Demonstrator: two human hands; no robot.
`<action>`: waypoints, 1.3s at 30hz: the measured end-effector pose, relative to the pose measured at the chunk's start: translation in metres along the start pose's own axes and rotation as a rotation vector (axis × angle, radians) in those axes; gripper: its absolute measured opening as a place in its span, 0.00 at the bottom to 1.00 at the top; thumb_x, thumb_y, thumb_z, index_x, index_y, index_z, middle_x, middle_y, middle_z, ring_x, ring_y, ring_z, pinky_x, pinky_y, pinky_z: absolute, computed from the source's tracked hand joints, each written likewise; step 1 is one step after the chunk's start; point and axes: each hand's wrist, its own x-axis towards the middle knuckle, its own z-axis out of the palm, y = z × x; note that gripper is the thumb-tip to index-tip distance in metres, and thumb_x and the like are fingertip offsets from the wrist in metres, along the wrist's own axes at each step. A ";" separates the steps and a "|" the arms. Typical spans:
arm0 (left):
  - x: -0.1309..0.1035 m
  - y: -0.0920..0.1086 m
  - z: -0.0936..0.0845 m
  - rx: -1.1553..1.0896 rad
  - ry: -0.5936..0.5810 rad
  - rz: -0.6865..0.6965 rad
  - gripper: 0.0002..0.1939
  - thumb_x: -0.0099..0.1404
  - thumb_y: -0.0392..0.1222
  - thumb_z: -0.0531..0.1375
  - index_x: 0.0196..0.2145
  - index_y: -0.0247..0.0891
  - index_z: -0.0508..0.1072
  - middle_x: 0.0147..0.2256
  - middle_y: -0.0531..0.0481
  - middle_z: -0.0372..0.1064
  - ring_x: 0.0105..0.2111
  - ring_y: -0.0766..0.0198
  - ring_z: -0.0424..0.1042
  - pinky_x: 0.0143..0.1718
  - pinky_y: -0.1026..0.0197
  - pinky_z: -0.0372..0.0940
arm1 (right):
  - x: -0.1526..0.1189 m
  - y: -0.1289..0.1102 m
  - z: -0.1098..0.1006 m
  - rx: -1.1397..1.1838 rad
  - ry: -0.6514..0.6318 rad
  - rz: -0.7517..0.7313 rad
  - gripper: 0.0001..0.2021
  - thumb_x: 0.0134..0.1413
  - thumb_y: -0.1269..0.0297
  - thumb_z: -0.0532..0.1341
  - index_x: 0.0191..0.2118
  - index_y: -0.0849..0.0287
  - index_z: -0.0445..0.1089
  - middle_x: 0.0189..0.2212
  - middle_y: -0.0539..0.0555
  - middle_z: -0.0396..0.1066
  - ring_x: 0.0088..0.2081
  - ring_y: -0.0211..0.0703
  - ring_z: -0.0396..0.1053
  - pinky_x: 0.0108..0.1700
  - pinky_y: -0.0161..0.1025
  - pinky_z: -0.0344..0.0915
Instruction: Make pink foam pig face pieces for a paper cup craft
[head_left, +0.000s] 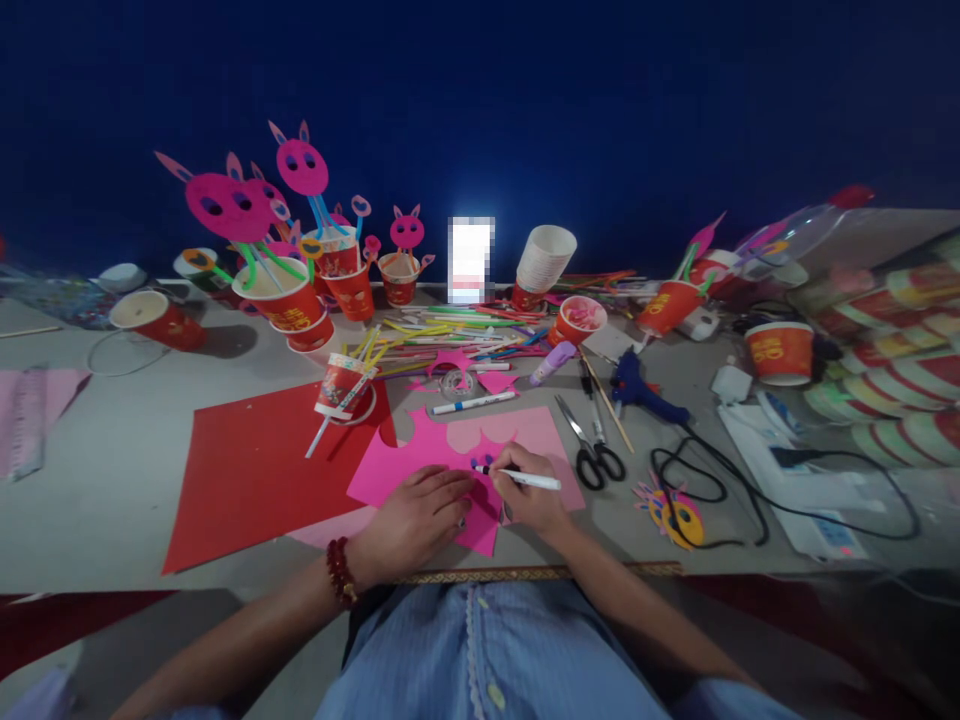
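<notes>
My right hand (531, 492) grips a white marker (534, 480), its dark tip touching pink paper beside small blue marks. Flat on the bright pink sheet (390, 470) lies my left hand (420, 515), fingers stretched out and close to the marker tip. Curved pieces are cut out of that sheet's far edge. Beneath it are a lighter pink sheet (551, 430) and a large red sheet (247, 470). A second marker with a blue band (472, 403) rests just beyond the paper. Black-handled scissors (596, 462) lie to the right of my right hand.
A blue glue gun (645, 385) and its black cable (720, 450) lie at the right, near a white power strip (795, 500). Red paper cups with pink paper animals (232, 205) stand back left. Colored sticks (457, 330) are heaped behind the sheets. A cup stack (546, 258) leans there.
</notes>
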 end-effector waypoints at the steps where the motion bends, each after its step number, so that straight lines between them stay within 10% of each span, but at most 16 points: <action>1: 0.000 0.000 0.000 -0.001 -0.001 0.000 0.13 0.71 0.37 0.55 0.51 0.38 0.71 0.59 0.43 0.68 0.61 0.56 0.64 0.63 0.47 0.59 | 0.000 0.000 0.000 0.001 -0.001 0.000 0.06 0.52 0.68 0.57 0.26 0.54 0.63 0.20 0.47 0.68 0.22 0.39 0.63 0.26 0.35 0.59; 39: 0.000 0.001 -0.001 0.002 0.006 0.001 0.12 0.73 0.39 0.54 0.51 0.39 0.71 0.60 0.45 0.67 0.61 0.56 0.64 0.63 0.48 0.59 | 0.000 0.002 0.001 -0.029 0.091 -0.056 0.07 0.53 0.68 0.55 0.25 0.55 0.62 0.19 0.45 0.63 0.21 0.37 0.60 0.26 0.34 0.54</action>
